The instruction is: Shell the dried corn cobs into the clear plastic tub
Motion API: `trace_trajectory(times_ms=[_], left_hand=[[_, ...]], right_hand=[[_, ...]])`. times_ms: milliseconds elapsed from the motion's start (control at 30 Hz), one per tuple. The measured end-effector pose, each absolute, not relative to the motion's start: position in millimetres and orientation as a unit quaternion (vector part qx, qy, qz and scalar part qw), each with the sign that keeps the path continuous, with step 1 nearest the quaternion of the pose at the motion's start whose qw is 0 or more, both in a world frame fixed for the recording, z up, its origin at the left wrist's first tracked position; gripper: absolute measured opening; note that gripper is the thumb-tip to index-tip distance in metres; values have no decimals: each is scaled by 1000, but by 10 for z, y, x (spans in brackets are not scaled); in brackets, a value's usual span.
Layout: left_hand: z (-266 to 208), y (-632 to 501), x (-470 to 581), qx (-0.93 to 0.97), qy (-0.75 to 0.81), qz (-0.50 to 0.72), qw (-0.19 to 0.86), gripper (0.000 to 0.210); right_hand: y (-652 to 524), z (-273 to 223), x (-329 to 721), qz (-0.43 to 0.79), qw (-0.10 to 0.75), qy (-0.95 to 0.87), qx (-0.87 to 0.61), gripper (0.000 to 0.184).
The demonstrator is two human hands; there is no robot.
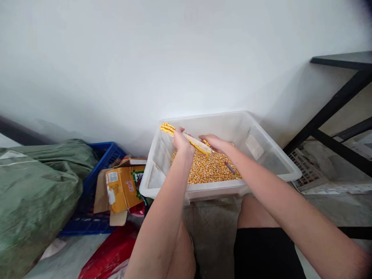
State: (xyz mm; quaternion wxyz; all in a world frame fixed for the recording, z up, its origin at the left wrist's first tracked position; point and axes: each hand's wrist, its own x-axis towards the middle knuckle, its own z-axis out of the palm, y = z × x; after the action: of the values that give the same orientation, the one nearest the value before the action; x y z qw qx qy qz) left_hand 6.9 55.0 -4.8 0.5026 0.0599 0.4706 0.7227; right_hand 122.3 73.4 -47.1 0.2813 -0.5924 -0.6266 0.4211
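My left hand (183,142) is wrapped round the middle of a corn cob (197,142). The cob slants down to the right, its upper end thick with yellow kernels and a pale stripe bared along its lower part. At that lower end my right hand (216,143) closes its fingers against the cob, by a few yellow kernels; its fingertips are partly hidden. Both hands are over a translucent white plastic tub (273,161). Loose corn kernels (203,172) cover its bottom, and a small dark stick-like thing with a reddish end (229,167) lies on them.
Left of the tub, a torn orange cardboard box (124,190) rests at a blue crate (84,217), beside a large green sack (37,193). A red bag (113,248) lies in front. A black-framed rack (334,104) stands right; a white wall (174,58) is behind.
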Motion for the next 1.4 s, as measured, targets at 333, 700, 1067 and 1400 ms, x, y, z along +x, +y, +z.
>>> trace_trajectory(times_ms=[333,700,1067,1400], left_hand=[[-3,636,-75,-28,481,740,469,22],[-28,636,-85,-3,509,722,469,20],[-25,571,37,55,507,659,552,22],[-48,593,19,73,508,680,523,24]], right_hand=[[538,-262,1190,278,296,-730,-550,61],[374,-202,995,113,188,-811,-543,71],[679,-447,1252,442,146,-643,-607,44],[510,-290,1029,416,249,-695,-530,74]])
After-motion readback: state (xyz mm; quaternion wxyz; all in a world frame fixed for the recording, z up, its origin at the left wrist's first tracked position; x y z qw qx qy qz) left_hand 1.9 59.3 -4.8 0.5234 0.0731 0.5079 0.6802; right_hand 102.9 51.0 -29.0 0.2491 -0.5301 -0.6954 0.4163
